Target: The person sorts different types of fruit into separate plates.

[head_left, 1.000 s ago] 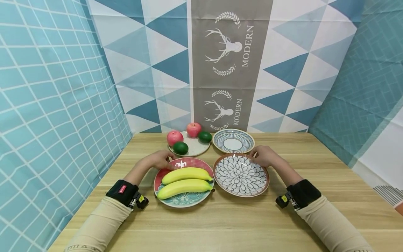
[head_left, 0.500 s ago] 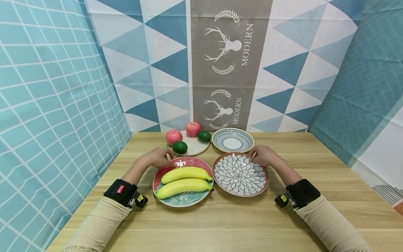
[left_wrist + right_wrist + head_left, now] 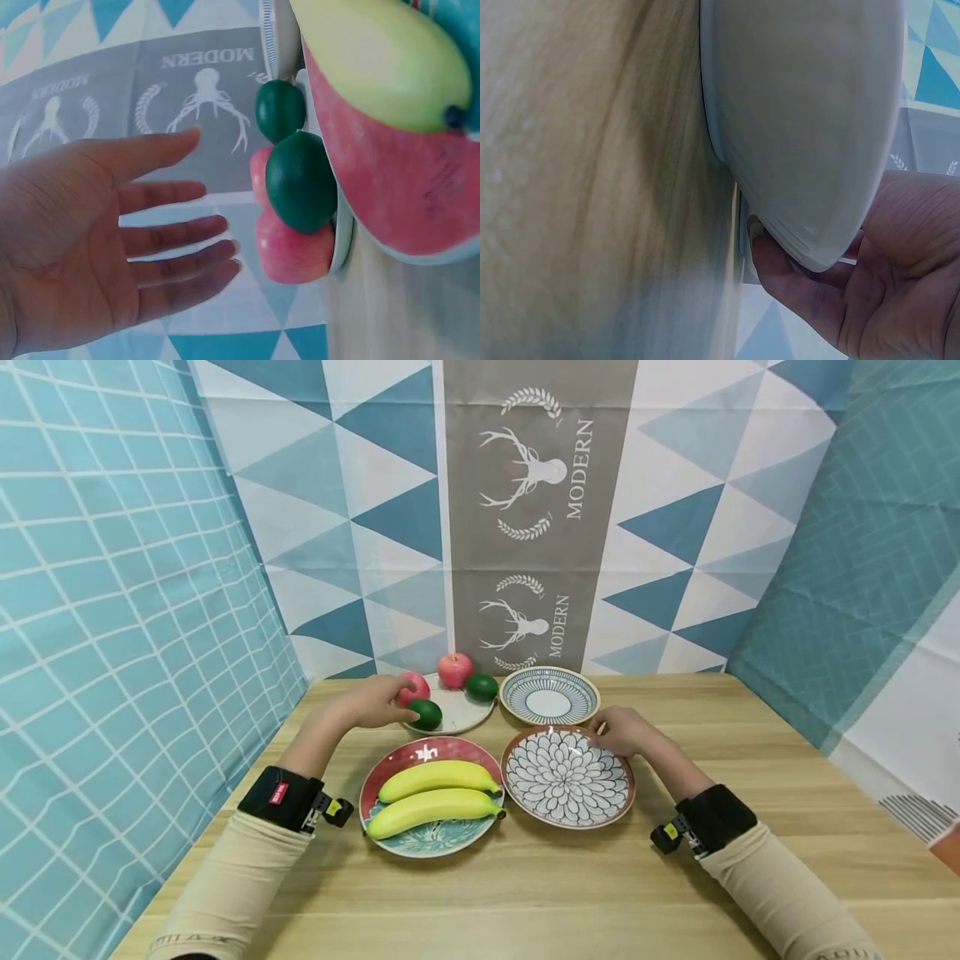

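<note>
My left hand [image 3: 371, 702] is held over the left side of the white plate [image 3: 463, 720] at the back. In the left wrist view its fingers [image 3: 176, 244] are spread and nearly straight, with nothing between them. Before them on that plate are two pink-red apples [image 3: 296, 251] and two dark green oval fruits [image 3: 301, 182]. Nearer lies a red and teal plate [image 3: 397, 758] with two yellow bananas [image 3: 435, 814] on it. My right hand [image 3: 622, 732] grips the brown-rimmed, flower-patterned plate [image 3: 567, 777] by its far right rim; the right wrist view shows the pale underside [image 3: 802, 135] between thumb and palm.
A blue-lined white plate [image 3: 549, 702] stands at the back, right of the fruit plate. All rest on a wooden table [image 3: 525, 902]. Patterned cloths [image 3: 405, 502] hang behind and at both sides.
My left hand has left the rim of the red and teal plate and moved back, up to the apples and green fruits. The right hand stays on the flower-patterned plate.
</note>
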`<state>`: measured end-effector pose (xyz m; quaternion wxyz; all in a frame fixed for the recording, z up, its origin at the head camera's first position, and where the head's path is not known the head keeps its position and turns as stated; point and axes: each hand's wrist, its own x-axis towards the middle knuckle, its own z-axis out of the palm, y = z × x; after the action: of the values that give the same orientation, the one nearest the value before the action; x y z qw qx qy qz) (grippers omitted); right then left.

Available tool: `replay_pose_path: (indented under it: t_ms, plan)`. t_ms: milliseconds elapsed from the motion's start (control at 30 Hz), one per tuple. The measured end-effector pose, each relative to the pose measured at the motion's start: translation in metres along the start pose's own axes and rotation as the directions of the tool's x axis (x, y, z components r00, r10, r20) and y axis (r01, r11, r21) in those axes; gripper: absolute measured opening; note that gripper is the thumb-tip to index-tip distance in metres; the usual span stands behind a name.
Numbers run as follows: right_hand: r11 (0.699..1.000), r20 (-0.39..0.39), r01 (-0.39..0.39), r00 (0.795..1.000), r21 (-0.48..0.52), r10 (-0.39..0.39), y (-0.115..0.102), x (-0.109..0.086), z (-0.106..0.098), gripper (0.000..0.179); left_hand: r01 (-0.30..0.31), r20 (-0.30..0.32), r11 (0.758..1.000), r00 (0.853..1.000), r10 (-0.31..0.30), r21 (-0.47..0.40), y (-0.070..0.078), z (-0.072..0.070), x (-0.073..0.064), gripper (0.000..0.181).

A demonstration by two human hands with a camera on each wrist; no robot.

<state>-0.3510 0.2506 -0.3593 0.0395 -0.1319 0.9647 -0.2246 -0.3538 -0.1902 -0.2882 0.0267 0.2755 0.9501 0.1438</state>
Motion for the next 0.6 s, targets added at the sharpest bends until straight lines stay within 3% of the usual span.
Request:
replay_pose_path:
  t_ms: [100, 233, 400, 600]
  plan:
    - [1.000, 0.004, -0.006, 1.000, -0.006, 0.006, 0.002, 0.002, 0.000, 0.013, -0.040, 0.006, 0.994, 0.999, 0.039, 0.099, 0.006, -0.002, 0.015, 0.053]
    - [1.000, 0.005, -0.007, 1.000, -0.008, 0.007, 0.004, 0.004, 0.002, 0.013, -0.051, 0.026, 0.984, 0.999, 0.047, 0.170, 0.014, -0.007, 0.031, 0.058]
    - [1.000, 0.003, 0.005, 1.000, -0.004, -0.005, 0.002, 0.003, 0.001, 0.011, -0.068, 0.048, 0.980, 0.997, 0.060, 0.186, 0.021, -0.016, 0.052, 0.058]
    - [1.000, -0.003, 0.005, 1.000, -0.004, -0.005, 0.003, 0.002, 0.001, 0.012, -0.075, 0.023, 0.977, 0.997, 0.072, 0.201, 0.026, -0.022, 0.076, 0.058]
